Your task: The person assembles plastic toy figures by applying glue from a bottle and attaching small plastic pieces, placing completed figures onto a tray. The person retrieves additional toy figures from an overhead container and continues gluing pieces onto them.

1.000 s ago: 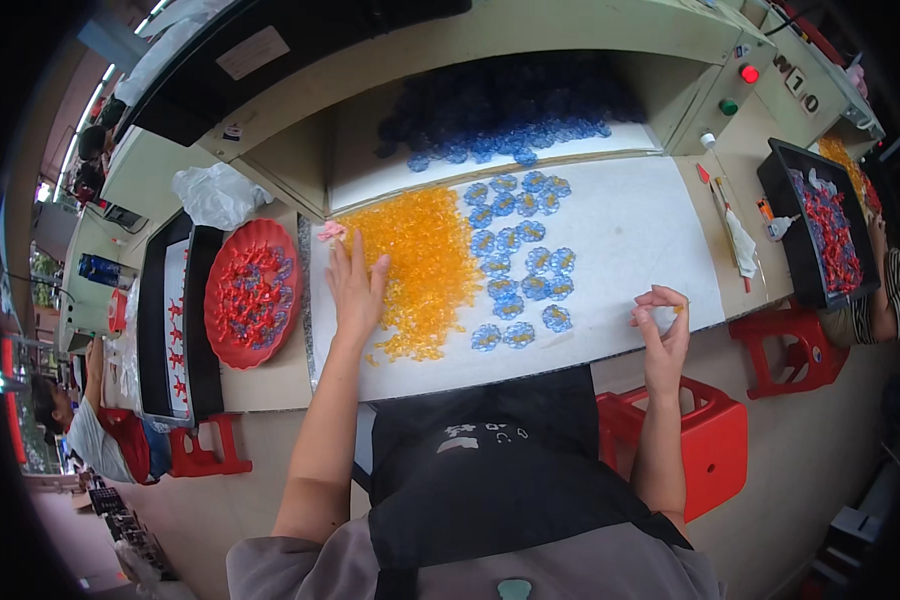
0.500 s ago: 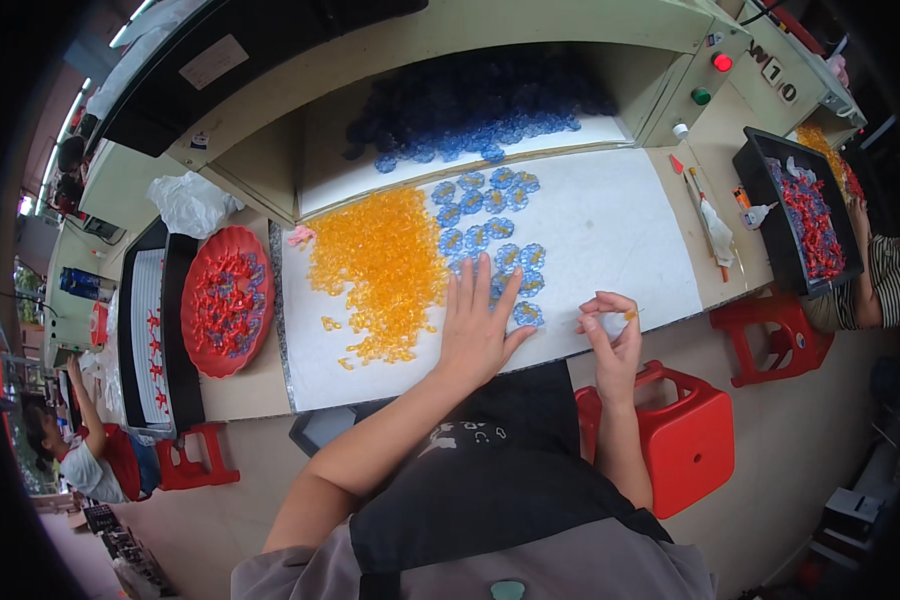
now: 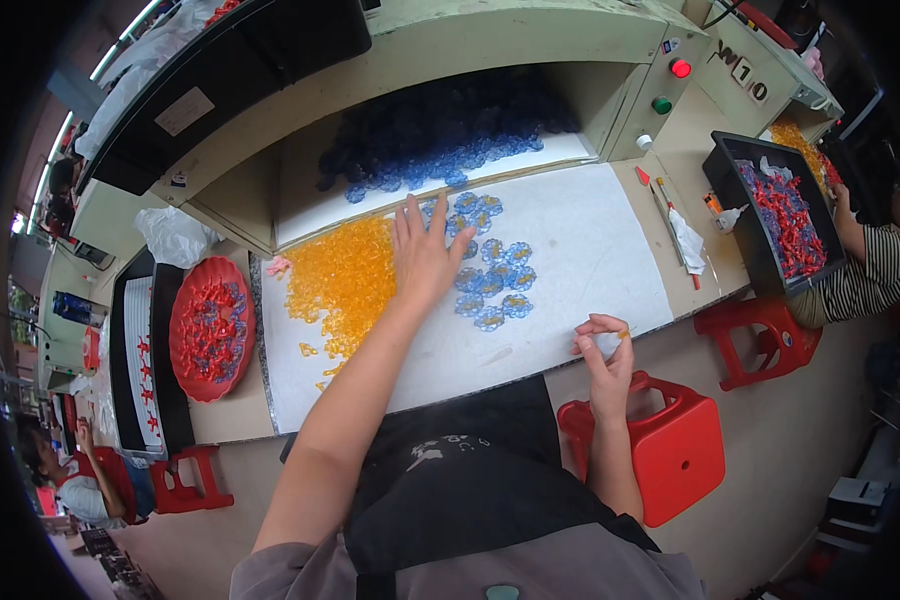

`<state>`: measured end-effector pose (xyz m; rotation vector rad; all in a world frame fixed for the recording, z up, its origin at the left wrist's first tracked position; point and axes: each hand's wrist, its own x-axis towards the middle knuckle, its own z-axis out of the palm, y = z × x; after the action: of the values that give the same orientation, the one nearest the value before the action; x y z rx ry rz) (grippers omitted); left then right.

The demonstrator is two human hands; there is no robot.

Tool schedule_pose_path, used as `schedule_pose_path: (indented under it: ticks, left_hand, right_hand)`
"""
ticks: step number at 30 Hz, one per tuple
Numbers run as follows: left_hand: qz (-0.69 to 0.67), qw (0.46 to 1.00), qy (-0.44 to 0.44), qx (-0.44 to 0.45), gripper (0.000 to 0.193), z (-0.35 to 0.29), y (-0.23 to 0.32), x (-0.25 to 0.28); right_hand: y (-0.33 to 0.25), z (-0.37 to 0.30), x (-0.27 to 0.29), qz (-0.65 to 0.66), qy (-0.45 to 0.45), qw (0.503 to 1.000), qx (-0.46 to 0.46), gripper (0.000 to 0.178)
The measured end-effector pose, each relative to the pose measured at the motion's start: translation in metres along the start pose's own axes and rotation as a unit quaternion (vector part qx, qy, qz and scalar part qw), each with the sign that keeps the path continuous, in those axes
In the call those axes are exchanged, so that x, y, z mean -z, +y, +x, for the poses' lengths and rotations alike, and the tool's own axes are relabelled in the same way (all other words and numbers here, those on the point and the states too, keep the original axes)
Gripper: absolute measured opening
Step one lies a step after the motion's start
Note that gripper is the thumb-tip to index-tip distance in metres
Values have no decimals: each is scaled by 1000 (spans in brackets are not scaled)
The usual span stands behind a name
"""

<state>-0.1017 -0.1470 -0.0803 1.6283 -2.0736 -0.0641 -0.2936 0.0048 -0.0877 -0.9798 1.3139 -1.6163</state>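
Observation:
My left hand (image 3: 426, 255) lies spread and flat over the far left part of a group of translucent blue flower-shaped pieces (image 3: 489, 284). Its fingertips cover some of them, and no object shows in its grasp. Several flowers have a small yellow piece on them. Beside that hand, a heap of small clear yellow pieces (image 3: 342, 275) covers the left part of the white sheet (image 3: 595, 240). Over the sheet's near right edge, my right hand (image 3: 607, 372) is closed around a small white squeeze bottle (image 3: 608, 344), mostly hidden by the fingers.
A lit-fronted machine opening holds a dark heap of blue flowers (image 3: 440, 150). On the left are a red plate (image 3: 177, 345) and a black tray (image 3: 175, 400); on the right, a brush (image 3: 670, 215) and a black bin (image 3: 735, 190). Red stools (image 3: 685, 450) stand below. Other people sit at both sides.
My left hand has moved away from me and left, off the near flowers toward the far ones, uncovering the near group. The right hand still holds the bottle. The whole view has shifted slightly.

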Motion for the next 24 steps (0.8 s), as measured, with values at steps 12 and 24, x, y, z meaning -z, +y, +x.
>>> schedule_pose_path:
  ticks: [12,24]
  left_hand:
    - [-60,996,-64,-22,57,6,31,-34]
    - [-43,983,-135,-115,65,-58,45,-1]
  right_hand:
    - [0,-1,4,-4,-15,1000,-2,24]
    - [-1,-1,14,5,3,1000,-1,25]
